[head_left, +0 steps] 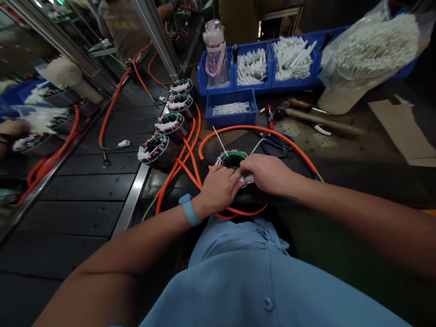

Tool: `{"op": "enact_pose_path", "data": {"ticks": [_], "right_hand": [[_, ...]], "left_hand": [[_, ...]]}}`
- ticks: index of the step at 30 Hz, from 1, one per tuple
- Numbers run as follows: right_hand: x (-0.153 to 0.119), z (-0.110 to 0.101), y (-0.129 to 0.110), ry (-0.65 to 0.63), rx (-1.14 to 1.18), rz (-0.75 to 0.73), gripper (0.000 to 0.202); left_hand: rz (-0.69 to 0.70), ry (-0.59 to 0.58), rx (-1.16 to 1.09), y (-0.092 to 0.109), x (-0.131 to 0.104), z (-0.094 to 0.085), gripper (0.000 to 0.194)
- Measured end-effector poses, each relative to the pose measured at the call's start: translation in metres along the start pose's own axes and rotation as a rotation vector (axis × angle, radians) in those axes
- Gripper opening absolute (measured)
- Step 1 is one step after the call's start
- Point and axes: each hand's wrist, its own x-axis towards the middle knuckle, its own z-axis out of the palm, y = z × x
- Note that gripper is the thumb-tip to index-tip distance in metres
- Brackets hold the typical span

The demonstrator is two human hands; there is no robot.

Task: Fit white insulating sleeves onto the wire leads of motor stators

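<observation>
A round wound stator (232,159) is seen at the near edge of the table (340,154), directly in front of the body, ringed by a loop of orange cable (259,131). The left hand (218,188) is laid on the stator's near left side, fingers curled together and pressed against its windings; a blue wristband (189,209) is worn on that wrist. The right hand (269,174) is set on the near right side, fingers closed on a white bit between both hands — what exactly is pinched cannot be told. White ties (218,138) are seen sticking up from the stator. Four more stators (171,125) are lined up to the left along a conveyor belt (85,181), orange leads trailing. Further back, blue bins (259,68) of white sleeves, a pink water bottle (215,54), a bag of white tubes (371,50), scissors (275,145) and a wooden-handled tool (320,120) are noted.
</observation>
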Motion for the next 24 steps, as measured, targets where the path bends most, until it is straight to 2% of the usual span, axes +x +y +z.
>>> {"op": "enact_pose_path", "data": {"ticks": [5,8,10,11,12,13,15,16,18,20,21,24], "right_hand": [[-0.007,0.012,-0.001,0.082,0.039,-0.063,0.014],[-0.01,0.016,0.024,0.123,0.238,-0.138,0.012],[-0.013,0.006,0.065,0.29,0.378,-0.037,0.016],[-0.014,-0.003,0.092,0.456,0.409,0.107,0.018],[-0.015,-0.015,0.121,0.706,0.362,0.363,0.016],[-0.016,-0.029,0.152,0.854,0.311,0.503,0.018],[-0.018,-0.057,0.209,1.026,0.221,0.689,0.028],[-0.018,-0.069,0.232,1.064,0.125,0.822,0.03],[-0.016,-0.085,0.265,0.999,-0.022,0.969,0.031],[-0.014,-0.091,0.282,0.907,-0.104,1.039,0.026],[-0.014,-0.091,0.286,0.883,-0.122,1.048,0.025],[-0.018,-0.085,0.295,0.898,-0.165,0.991,0.046]], "left_hand": [[-0.065,0.027,0.025,0.006,0.0,-0.002,0.025],[-0.077,0.041,0.011,0.007,0.0,-0.004,0.029],[-0.087,0.049,-0.014,0.007,0.0,-0.004,0.032],[-0.093,0.054,-0.027,0.007,0.0,-0.004,0.032],[-0.096,0.061,-0.039,0.006,0.001,-0.003,0.032],[-0.098,0.069,-0.05,0.006,0.001,-0.002,0.032],[-0.102,0.086,-0.065,0.006,0.001,-0.001,0.032],[-0.104,0.094,-0.069,0.006,0.001,-0.001,0.032],[-0.111,0.109,-0.071,0.006,0.001,0.001,0.032],[-0.113,0.115,-0.071,0.007,0.001,0.002,0.032],[-0.112,0.117,-0.07,0.007,0.001,0.002,0.033],[-0.106,0.113,-0.066,0.008,0.001,0.002,0.035]]}}
